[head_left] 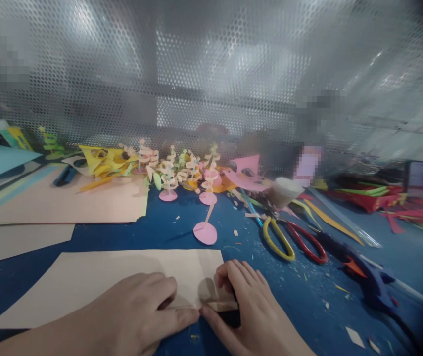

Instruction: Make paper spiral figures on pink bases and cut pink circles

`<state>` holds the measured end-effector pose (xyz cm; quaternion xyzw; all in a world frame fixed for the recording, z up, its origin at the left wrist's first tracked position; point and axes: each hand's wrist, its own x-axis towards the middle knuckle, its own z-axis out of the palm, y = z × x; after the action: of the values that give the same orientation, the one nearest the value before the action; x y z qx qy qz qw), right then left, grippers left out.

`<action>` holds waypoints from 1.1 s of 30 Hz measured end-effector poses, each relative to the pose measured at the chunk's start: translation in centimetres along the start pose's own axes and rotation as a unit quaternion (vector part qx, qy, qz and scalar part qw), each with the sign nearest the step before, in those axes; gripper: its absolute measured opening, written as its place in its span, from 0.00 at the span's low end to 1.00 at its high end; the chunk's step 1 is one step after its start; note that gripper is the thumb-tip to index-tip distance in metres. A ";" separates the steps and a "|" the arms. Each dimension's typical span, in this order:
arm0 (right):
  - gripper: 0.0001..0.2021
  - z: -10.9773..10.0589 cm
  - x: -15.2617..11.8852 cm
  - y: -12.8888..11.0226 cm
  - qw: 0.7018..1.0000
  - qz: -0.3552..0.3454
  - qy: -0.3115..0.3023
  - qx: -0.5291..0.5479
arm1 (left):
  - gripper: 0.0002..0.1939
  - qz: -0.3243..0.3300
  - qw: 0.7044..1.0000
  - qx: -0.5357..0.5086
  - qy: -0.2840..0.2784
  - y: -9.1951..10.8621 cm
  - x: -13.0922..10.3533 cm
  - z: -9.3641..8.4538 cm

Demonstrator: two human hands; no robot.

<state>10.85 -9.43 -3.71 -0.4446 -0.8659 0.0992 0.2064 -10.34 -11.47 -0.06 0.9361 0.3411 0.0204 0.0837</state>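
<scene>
While one cream sheet [122,267] is held at its near edge by the fingers of the left hand [146,304] and right hand [250,299], both sets are kept narrow, thumbs nearly met. Beyond the fingers, one pink disc [205,234] with one leaning strip is set; farther on, two pink bases [168,196] are topped by paper spirals. To their right, one pair of scissors [289,257] and one glue gun [377,289] are laid. Bare bench [163,232] is left past the sheet's far edge; rightward, room is narrowed by tools.
</scene>
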 end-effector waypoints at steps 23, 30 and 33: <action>0.09 -3.3 1.1 -0.8 0.975 -0.032 -0.098 0.195 | 0.22 -0.054 0.988 -0.142 -0.042 -0.2 0.1 -1.8; 0.10 -0.2 1.0 -1.7 0.967 -0.102 -0.115 0.203 | 0.08 -0.111 0.929 -0.352 -0.024 -2.7 -0.9 -1.0; 0.09 0.1 1.0 -1.3 0.968 -0.136 -0.103 0.185 | 0.03 -0.131 0.920 -0.364 -0.063 -3.7 -1.7 -1.9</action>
<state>9.39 -9.36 -3.04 -0.2640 -0.9014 0.2744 0.2062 -14.22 -9.52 1.17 0.7875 0.4234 0.0732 0.4419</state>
